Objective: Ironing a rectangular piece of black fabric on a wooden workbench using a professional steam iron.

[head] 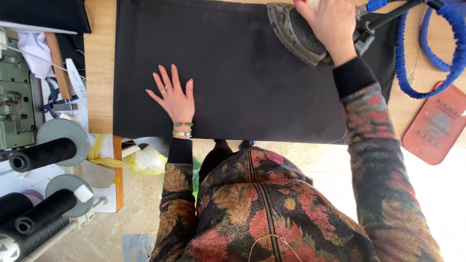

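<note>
A large piece of black cloth [242, 73] lies spread over a wooden table [99, 68]. My left hand [174, 94] rests flat on the cloth near its front left part, fingers apart, with rings and bracelets at the wrist. My right hand [332, 24] grips the handle of a grey steam iron [293, 34] that sits on the cloth at the far right, its tip pointing left. A blue hose [427, 48] runs from the iron's rear and loops to the right.
A red silicone iron rest [437, 123] lies at the right table edge. At the left stand a green sewing machine [14, 92], several cones of black thread [39, 155] and yellow scraps [141, 162]. A light floor shows below.
</note>
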